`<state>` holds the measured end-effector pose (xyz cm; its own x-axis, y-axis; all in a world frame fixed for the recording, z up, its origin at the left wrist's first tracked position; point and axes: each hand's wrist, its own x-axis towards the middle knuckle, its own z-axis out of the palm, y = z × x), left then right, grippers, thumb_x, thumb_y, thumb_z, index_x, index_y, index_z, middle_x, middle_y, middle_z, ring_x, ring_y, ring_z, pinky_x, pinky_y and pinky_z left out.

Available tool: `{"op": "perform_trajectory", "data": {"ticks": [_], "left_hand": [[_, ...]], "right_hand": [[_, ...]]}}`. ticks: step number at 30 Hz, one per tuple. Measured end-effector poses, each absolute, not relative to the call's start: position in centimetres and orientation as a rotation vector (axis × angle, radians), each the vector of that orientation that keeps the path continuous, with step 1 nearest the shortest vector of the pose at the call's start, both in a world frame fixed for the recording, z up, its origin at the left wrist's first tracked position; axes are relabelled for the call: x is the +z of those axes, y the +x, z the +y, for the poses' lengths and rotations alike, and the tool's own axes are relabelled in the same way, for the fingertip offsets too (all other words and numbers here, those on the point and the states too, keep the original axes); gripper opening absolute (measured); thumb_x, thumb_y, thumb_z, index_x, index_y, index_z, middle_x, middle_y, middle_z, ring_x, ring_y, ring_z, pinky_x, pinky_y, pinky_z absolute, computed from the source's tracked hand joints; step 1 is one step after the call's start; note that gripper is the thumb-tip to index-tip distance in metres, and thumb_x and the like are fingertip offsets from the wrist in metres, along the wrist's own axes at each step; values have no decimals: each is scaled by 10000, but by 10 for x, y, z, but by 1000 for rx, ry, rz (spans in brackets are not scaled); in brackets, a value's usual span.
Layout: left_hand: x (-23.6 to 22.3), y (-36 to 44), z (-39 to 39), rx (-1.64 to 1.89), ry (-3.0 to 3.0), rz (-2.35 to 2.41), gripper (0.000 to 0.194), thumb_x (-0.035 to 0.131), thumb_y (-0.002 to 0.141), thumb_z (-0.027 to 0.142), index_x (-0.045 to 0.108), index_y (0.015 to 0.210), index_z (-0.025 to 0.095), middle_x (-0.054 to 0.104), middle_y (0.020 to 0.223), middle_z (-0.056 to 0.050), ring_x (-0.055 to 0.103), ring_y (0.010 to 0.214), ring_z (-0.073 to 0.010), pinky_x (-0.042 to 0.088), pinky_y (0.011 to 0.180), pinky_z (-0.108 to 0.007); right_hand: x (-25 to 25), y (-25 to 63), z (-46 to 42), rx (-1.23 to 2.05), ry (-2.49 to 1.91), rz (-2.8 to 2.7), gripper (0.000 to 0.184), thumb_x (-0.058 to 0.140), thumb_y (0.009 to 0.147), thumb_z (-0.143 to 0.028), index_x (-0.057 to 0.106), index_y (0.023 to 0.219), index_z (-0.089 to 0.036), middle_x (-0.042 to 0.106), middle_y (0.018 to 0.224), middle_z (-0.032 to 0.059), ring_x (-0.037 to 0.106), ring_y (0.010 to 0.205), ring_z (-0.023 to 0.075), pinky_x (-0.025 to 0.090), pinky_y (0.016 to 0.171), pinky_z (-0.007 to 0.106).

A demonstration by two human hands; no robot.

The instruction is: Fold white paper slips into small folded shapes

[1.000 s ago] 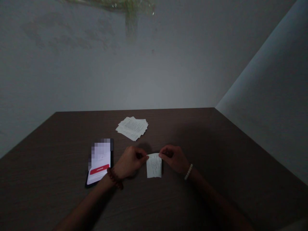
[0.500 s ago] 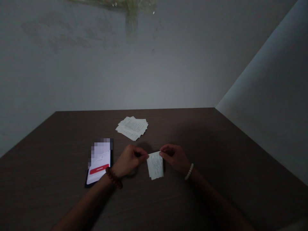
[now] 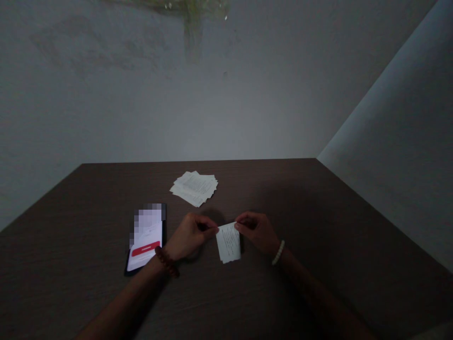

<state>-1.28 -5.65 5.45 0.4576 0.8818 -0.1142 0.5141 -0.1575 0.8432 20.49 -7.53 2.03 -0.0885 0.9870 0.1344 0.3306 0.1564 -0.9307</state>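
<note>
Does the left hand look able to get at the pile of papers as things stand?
Probably yes: the pile of papers lies just beyond the left hand, with nothing seen standing between them, though that hand is pinching the small paper.

The left hand (image 3: 191, 236) and right hand (image 3: 256, 231) are both bare, as are the left forearm (image 3: 134, 293) and right forearm (image 3: 311, 288), slender and narrowing toward the wrists. Around the left wrist goes a dark reddish-brown beaded bracelet (image 3: 166, 263), its beads rounded, fairly chunky and set close together. The right wrist wears a pale beaded bracelet (image 3: 279, 253), white to cream, a single row whose beads look smaller and neatly even. In the dim light, the material of either string of beads cannot be told, nor can any finer marking on them.
</note>
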Motion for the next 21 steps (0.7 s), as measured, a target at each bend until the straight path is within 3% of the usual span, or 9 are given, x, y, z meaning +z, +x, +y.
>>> {"op": "perform_trajectory", "data": {"ticks": [7,13,21], "left_hand": [[54,-12,-57,501,1834,1204,240,550,804,307,719,824,138,718,787,-46,626,721,-159,456,632,-239],[50,-5,-61,478,1977,1349,181,550,788,270,690,794,155,695,756,-40,624,687,-171,425,621,-258],[42,1,-66,478,2209,1420,97,547,788,166,643,789,177,635,753,-44,585,702,-180,389,641,-281]], "right_hand": [[16,205,-74,940,-1330,-1601,146,661,758,-289,653,822,-158,712,760,38,669,679,151,526,610,249],[11,202,-76,727,-1411,-1755,90,697,716,-203,644,786,-185,663,660,-6,553,560,115,427,541,231],[12,200,-78,482,-1417,-1957,98,718,711,-178,648,768,-218,661,689,-1,562,689,157,413,645,266]]}}
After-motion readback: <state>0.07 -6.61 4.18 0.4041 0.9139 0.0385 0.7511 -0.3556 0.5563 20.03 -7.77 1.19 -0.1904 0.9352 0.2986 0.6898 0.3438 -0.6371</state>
